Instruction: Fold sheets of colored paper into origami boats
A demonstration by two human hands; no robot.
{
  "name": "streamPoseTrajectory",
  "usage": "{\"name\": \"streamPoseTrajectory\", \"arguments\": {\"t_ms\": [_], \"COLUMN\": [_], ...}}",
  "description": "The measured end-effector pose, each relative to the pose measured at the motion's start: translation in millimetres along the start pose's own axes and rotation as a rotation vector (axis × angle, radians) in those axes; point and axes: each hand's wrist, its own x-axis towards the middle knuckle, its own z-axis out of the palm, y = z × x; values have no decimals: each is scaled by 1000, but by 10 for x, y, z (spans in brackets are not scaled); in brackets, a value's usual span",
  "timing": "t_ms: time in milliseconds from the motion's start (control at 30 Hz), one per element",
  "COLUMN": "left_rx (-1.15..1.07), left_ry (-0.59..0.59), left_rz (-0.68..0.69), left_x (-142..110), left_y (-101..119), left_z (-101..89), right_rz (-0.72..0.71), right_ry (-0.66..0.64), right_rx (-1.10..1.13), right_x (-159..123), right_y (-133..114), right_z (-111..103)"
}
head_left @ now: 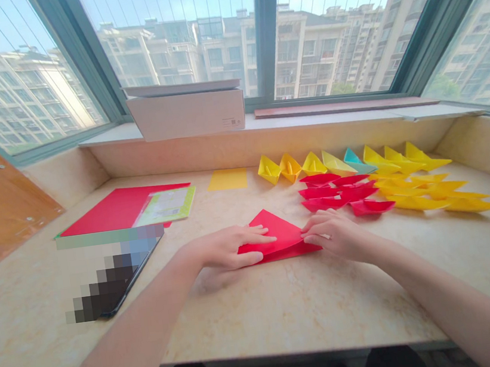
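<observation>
A partly folded sheet of red paper (276, 230) lies on the counter before me, its pointed end facing the window and a flap along its near edge. My left hand (235, 246) rests on the paper's left side with fingers stretched out over it. At the right corner, my right hand (333, 233) has its thumb and fingers closed on the paper's edge. Just beyond that hand stand several red paper boats (340, 192). Further right are rows of yellow paper boats (430, 189).
A phone (134, 270), partly blurred, lies left of my left arm. Behind it are red sheets (104, 211) and a green-edged packet (167, 206). A yellow sheet (227, 179) lies near the back. A white box (188, 112) stands on the windowsill; a teal boat (357, 161) sits among yellow ones.
</observation>
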Motion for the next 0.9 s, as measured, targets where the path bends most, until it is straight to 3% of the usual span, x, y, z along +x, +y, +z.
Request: {"name": "streamPoseTrajectory", "arguments": {"t_ms": [267, 500, 700, 900], "left_rx": [62, 150, 68, 79], "left_ry": [31, 232, 290, 288], "left_rz": [16, -132, -69, -36], "left_x": [24, 68, 111, 124], "left_y": [-47, -167, -186, -157], "left_z": [7, -55, -25, 6], "right_rz": [129, 344, 525, 505], "right_ry": [107, 196, 296, 175], "right_rx": [-39, 27, 102, 148], "right_x": [44, 61, 100, 148], "right_y": [-18, -22, -33, -55], "right_z": [105, 178, 201, 154]}}
